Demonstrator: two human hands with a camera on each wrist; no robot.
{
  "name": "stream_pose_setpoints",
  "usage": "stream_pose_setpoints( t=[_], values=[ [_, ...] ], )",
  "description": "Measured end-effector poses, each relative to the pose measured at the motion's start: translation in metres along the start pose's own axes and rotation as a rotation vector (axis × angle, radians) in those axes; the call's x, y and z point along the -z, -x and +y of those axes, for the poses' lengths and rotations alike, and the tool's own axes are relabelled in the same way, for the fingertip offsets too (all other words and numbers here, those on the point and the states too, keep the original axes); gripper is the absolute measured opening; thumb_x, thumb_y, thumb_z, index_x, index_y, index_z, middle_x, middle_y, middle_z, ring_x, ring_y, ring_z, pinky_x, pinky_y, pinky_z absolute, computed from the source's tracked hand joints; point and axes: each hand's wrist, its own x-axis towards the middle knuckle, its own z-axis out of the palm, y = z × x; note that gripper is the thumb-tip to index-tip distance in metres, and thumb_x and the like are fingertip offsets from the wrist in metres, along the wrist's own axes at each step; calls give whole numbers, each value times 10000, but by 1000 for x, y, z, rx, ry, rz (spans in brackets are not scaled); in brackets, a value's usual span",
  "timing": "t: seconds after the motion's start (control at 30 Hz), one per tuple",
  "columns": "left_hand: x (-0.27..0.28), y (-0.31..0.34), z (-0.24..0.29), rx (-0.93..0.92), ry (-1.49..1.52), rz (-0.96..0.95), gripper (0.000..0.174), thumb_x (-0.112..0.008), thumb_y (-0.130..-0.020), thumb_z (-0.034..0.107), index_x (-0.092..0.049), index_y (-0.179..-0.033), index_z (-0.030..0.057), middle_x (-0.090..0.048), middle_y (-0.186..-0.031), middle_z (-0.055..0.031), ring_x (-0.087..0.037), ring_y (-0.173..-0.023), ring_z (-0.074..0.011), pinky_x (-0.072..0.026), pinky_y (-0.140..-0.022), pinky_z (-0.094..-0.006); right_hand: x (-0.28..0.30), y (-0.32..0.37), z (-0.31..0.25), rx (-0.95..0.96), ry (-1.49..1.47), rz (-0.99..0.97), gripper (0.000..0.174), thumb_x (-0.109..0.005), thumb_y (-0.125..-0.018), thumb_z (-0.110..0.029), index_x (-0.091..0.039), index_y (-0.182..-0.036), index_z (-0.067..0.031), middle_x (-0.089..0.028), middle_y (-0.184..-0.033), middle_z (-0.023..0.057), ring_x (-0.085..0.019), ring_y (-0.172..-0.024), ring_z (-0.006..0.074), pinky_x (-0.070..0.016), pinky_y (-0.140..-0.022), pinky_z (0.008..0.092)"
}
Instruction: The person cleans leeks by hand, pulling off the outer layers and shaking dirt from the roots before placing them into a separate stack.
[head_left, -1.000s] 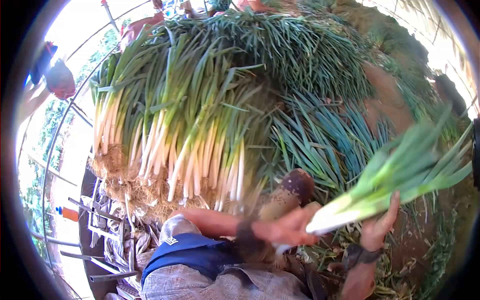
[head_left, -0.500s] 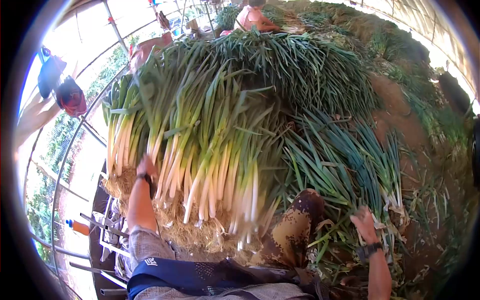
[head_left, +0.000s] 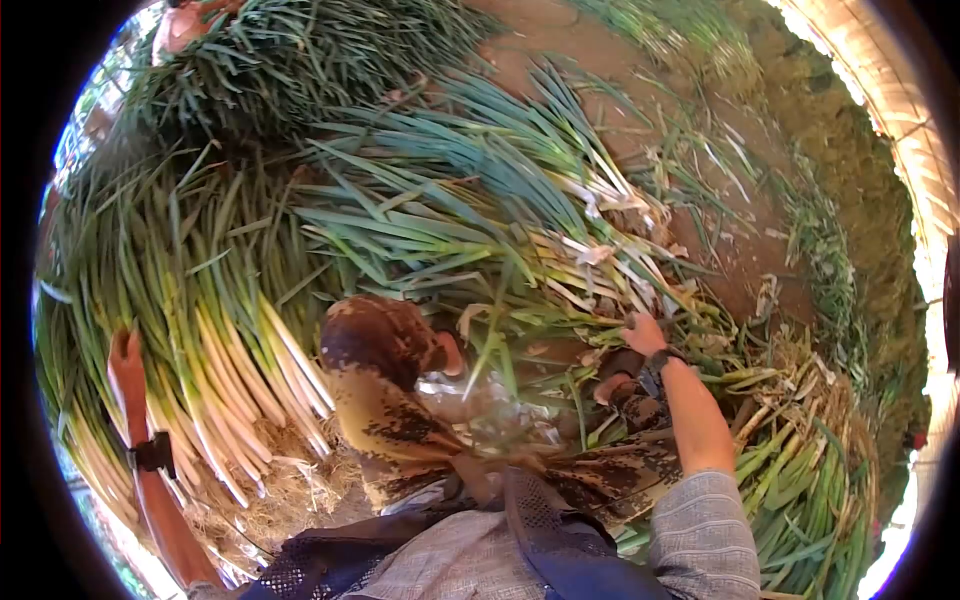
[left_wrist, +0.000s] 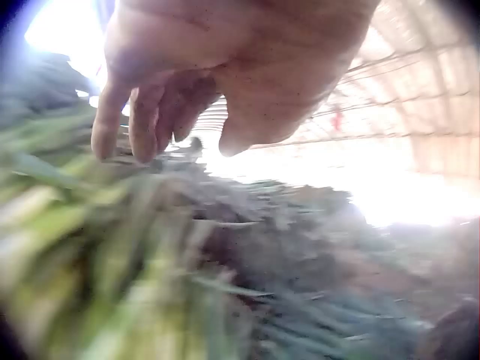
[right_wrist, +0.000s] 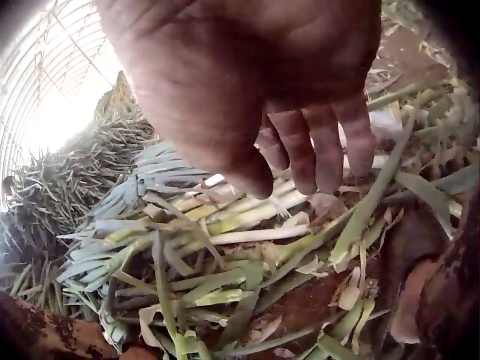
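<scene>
Long green onions (head_left: 215,375), with white stems and root tufts, are heaped on the left. My left hand (head_left: 126,378) is over their leaves, its fingers hanging loosely with nothing held in the left wrist view. On the right, my right hand (head_left: 645,333) reaches low beside the stem ends of a second, flatter pile of green onions (head_left: 585,262). In the right wrist view the fingers (right_wrist: 302,154) of that hand bend down in front of pale stems (right_wrist: 259,235), and nothing shows in the palm.
Between the heaps are my knees in patterned trousers (head_left: 390,400). Stripped leaves (head_left: 800,480) lie at the lower right, with bare brown soil (head_left: 700,150) beyond. A large leafy heap (head_left: 290,70) stands at the back, another person (head_left: 185,25) behind it.
A bunch of green onions held in both hands a second ago has left them. Since then the head view has swung right, and my right hand now reaches the flatter pile.
</scene>
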Motion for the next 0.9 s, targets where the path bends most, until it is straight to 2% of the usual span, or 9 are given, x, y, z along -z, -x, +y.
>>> stream_pose_setpoints(
  t=[0.1,0.27,0.4,0.53,0.67,0.73,0.8,0.87,0.9],
  values=[
    [-87,91,343,-467,531,-457,310,-541,-969,204,-607,-1204,13,-653,-1137,-116,-609,-1041,-187,-468,-915,-317,-22,-9,-7,55,-104,-54,423,-679,-810,-199,-610,-1166,19,-636,-1094,248,-611,-988,388,-483,-829,486],
    [-168,214,529,-1259,1387,-1276,332,-600,-904,307,-594,-1073,21,-609,-1005,-131,-596,-929,-268,-479,-759,-387,-33,-13,-29,124,-207,31,311,-674,-872,-217,-610,-1047,32,-632,-975,246,-605,-900,403,-467,-727,521],
    [-183,226,578,-1251,1570,-1763,310,-525,-887,312,-529,-1012,28,-516,-934,-107,-515,-896,-282,-397,-778,-401,-49,-64,-26,146,-174,-15,258,-634,-880,-180,-618,-1056,8,-642,-988,253,-609,-897,424,-476,-740,518],
    [-213,224,578,-875,1750,-1577,276,-482,-886,300,-519,-985,45,-500,-890,-85,-503,-841,-257,-382,-742,-372,-70,-122,-41,264,-116,-36,225,-620,-828,-103,-631,-1035,-14,-653,-930,232,-621,-853,397,-486,-750,489],
    [-239,195,575,-966,1495,-1728,295,-500,-884,316,-520,-1015,53,-513,-903,-64,-510,-855,-238,-382,-748,-369,-66,-164,-17,312,-243,75,232,-646,-815,-113,-649,-1028,-21,-663,-1002,217,-632,-927,362,-494,-826,448],
    [-251,183,572,-973,1467,-1851,311,-514,-886,316,-527,-1046,51,-525,-919,-59,-516,-872,-232,-388,-757,-370,-50,-177,20,203,-181,422,315,-685,-791,-141,-640,-1089,-48,-640,-1123,203,-622,-1001,361,-486,-888,420],
    [-265,180,561,-950,1389,-1741,393,-572,-848,312,-519,-1130,44,-551,-1019,-63,-528,-964,-231,-396,-828,-377,-1,-181,70,-440,-214,512,664,-746,-747,-203,-481,-1296,59,-543,-1283,255,-540,-1155,399,-447,-969,437],
    [-283,182,550,-929,1316,-1627,502,-630,-810,308,-510,-1214,37,-576,-1120,-68,-539,-1056,-230,-404,-899,-383,45,-168,115,-691,-321,606,683,-730,-755,-206,-456,-1296,109,-546,-1259,281,-553,-1125,417,-445,-973,437],
    [-294,185,548,-912,1282,-1567,561,-659,-791,306,-505,-1256,33,-589,-1170,-70,-545,-1102,-230,-408,-935,-387,63,-155,113,-585,-173,549,614,-704,-774,-185,-481,-1279,84,-565,-1233,272,-564,-1102,416,-449,-953,448]
  ],
)
